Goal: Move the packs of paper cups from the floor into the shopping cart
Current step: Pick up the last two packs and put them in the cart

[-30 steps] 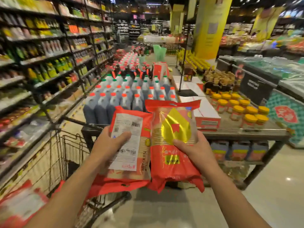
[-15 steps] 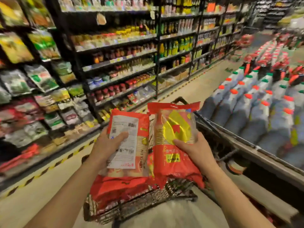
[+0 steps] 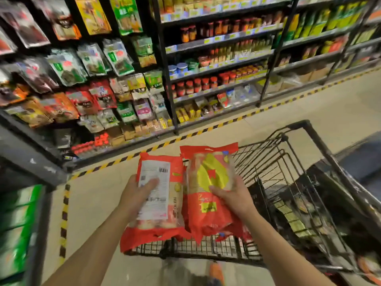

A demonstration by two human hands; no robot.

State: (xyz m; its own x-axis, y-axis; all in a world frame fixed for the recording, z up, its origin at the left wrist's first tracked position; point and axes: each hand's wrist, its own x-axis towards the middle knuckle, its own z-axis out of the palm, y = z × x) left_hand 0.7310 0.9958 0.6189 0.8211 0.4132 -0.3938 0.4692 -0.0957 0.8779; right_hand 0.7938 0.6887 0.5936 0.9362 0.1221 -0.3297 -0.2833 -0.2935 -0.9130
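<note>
I hold two red packs of paper cups upright, side by side, over the near left corner of the black wire shopping cart. My left hand grips the left pack, whose white label with a barcode faces me, thumb lying across that label. My right hand grips the right pack, which has a clear window and a yellow print. The bottom ends of both packs hang just above the cart's near rim. Inside the cart I see dark, blurred contents.
Tall black shelves with jars, bottles and hanging snack bags run along the far side of the aisle. Yellow-black tape marks the tan floor before them. A dark shelf end with green goods stands close at my left.
My view has swung left and down, from the bottle display to the shelves and the cart. Both hands keep the same grip, and the packs now hang over the cart's near corner.
</note>
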